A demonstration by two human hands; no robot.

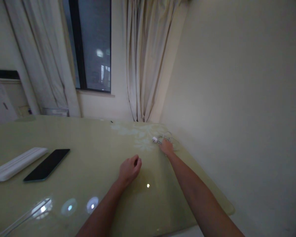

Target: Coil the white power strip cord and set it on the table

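A coiled white cable point(168, 134) with a white plug point(154, 140) at its left end lies on the far right part of the table, near the wall. My right hand point(166, 147) reaches out to it, its fingers closed on the near side of the coil; the fingertips are hidden from me. Closer and further left, my left hand point(130, 168) rests low over the table in a loose fist, with nothing visible in it.
The table point(88, 158) has a glossy pale green top that reflects lights. On its left lie a black flat tablet-like slab point(47, 165) and a long white power strip-like bar point(19, 163). A white cord point(22, 217) crosses the near left. The wall point(236, 108) borders the right edge.
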